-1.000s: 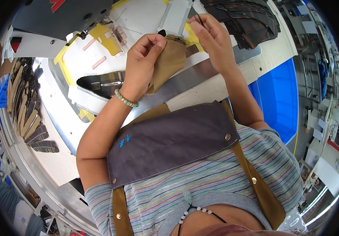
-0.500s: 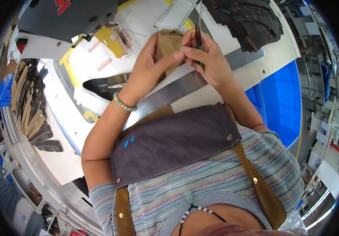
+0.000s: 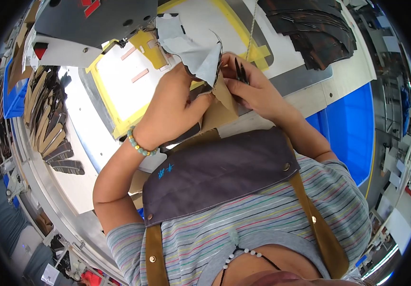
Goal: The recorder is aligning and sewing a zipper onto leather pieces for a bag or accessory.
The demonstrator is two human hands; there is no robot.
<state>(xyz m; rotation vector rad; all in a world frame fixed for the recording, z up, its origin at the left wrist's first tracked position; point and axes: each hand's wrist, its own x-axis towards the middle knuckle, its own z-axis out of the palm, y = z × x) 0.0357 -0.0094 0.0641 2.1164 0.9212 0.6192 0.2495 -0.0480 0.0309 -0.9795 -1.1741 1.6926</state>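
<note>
A fabric piece with a tan face [image 3: 222,102] and a pale grey backing [image 3: 191,55] is held up between my hands, its backing folded over toward me. My left hand [image 3: 172,105] is closed on its near left part, thumb on top and the other fingers partly hidden. With its fingers bent in, my right hand [image 3: 258,93] grips the right edge of the piece. A slim dark two-pronged tool [image 3: 241,71], like tweezers or snips, is also tucked in my right hand, prongs pointing away from me.
A dark sewing machine head [image 3: 95,31] stands at upper left, beside a yellow plate [image 3: 150,50]. Yellow tape [image 3: 103,97] edges the white work surface. Dark patterned fabric pieces [image 3: 310,31] are stacked at upper right, above a blue bin [image 3: 351,128]. Cut strips [image 3: 48,114] pile up at left.
The fabric piece has come nearer to me and turned, so its pale backing now stands folded over the tan face. Both hands have moved toward me with it.
</note>
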